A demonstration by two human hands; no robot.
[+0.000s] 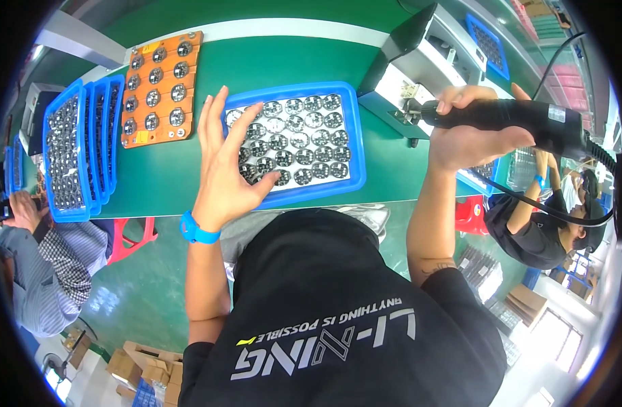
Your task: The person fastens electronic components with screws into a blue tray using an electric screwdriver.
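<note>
My left hand (223,163), with a blue wristband, reaches over the left side of a blue tray (358,139). Its fingers are spread, and thumb and forefinger hover at the small round circuit boards (299,140) set in rows in the tray. I see nothing held in it. My right hand (453,146) is wrapped around a black electric screwdriver (514,117), lying nearly level to the right of the tray. The screwdriver's tip points left, at the front of a black-and-white screw feeder (392,81); whether they touch I cannot tell.
An orange fixture (166,85) with round boards lies left of the tray. Beyond it, several blue trays (87,210) of boards lean together. A cable (528,198) hangs below the screwdriver. Co-workers sit at left (43,271) and right (535,234).
</note>
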